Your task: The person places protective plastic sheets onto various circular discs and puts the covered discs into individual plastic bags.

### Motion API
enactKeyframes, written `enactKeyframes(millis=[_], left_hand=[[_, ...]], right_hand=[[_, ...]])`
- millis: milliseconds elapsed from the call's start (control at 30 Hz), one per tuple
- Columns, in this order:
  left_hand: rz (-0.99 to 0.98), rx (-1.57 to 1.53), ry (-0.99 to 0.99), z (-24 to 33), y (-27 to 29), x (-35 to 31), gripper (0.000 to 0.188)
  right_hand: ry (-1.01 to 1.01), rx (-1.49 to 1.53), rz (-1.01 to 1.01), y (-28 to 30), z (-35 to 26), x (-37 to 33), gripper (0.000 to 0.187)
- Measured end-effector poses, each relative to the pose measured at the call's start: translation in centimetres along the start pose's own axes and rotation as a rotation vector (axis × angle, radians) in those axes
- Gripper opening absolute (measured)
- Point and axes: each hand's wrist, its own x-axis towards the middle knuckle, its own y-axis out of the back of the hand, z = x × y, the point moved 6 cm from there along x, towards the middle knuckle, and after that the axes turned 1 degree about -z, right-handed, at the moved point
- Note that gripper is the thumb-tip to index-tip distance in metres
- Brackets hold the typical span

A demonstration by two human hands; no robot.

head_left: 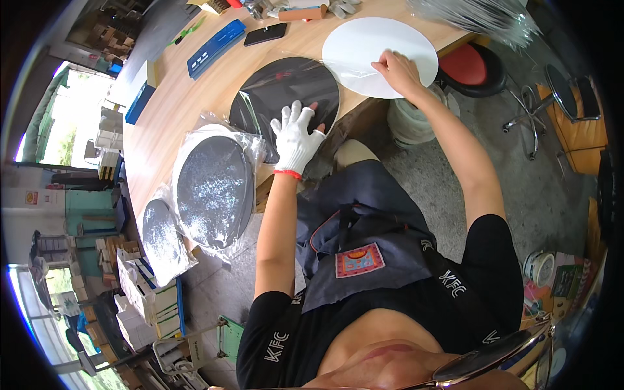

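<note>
My left hand (296, 136), in a white knit glove with bare fingertips showing, lies spread on a round black disc (260, 91). Clear plastic with glossy creases covers that disc. To its right is a round white disc (364, 45), its edge close to the black one. Over the white disc, my bare right hand (398, 70) has its fingers curled together; whatever they pinch is too small or too clear to make out. Faint creases of clear film show on the white disc's left part. Left of my gloved hand, a dark disc in a clear bag (214, 188) lies at the table's edge.
Another bagged disc (159, 234) overhangs the wooden table (156, 143). Farther back lie a blue box (216, 49), a phone (265, 34) and a blue-and-white box (141, 97). Plastic bags (474, 19) are heaped far right. A red-and-black stool (465, 64) and a bucket (411, 123) stand beside the table.
</note>
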Motion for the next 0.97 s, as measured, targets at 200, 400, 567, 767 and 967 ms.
enactKeyframes(millis=[200, 400, 567, 767, 967], left_hand=[[-0.162, -0.305, -0.201, 4.7, 2.4, -4.2, 0.032], [0.037, -0.376, -0.178, 2.1, 7.1, -10.3, 0.049], [0.028, -0.061, -0.049, 0.3, 6.1, -13.9, 0.061], [0.398, -0.205, 0.028, 0.6, 4.9, -13.5, 0.012], [0.367, -0.321, 0.485, -2.5, 3.2, -15.3, 0.013]], right_hand=[[0.769, 0.308, -0.309, 2.3, -10.9, -6.6, 0.067], [0.888, -0.001, -0.461, -2.0, -11.2, -9.6, 0.092], [0.901, 0.105, -0.282, -0.8, -12.3, -8.8, 0.069], [0.893, 0.212, -0.353, -2.0, -11.4, -6.7, 0.018], [0.400, 0.189, -0.787, -3.4, -11.3, -3.7, 0.026]])
